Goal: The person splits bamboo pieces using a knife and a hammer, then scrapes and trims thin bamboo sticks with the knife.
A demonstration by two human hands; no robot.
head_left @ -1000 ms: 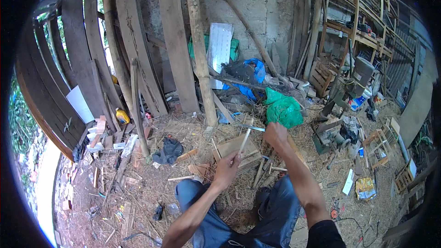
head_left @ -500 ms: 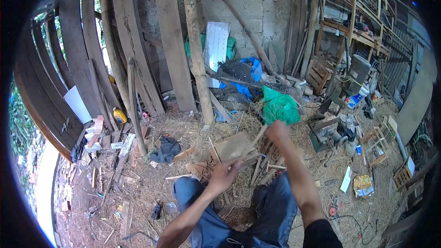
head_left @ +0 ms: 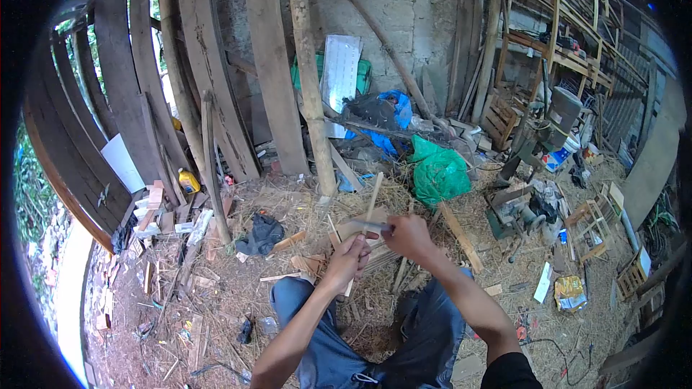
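Observation:
A thin pale wooden stick (head_left: 375, 198) stands nearly upright, slightly tilted, above the knees, with my left hand (head_left: 349, 261) closed around its lower part. My right hand (head_left: 409, 236) is closed on the handle of a knife (head_left: 370, 226), whose blade lies across the stick just above my left fingers. Behind both hands, a wooden board (head_left: 352, 228) rests on the straw-covered ground, partly hidden by them.
A green plastic bag (head_left: 440, 173) lies ahead, with a wooden strip (head_left: 460, 236) below it. A black bag (head_left: 261, 235) is at the left. A bamboo post (head_left: 313, 101) stands in front of the block wall. A metal vise (head_left: 530, 137) is at the right.
My right hand has moved left and down, bringing the knife back beside my left hand. The stick has swung from slanting right to nearly upright.

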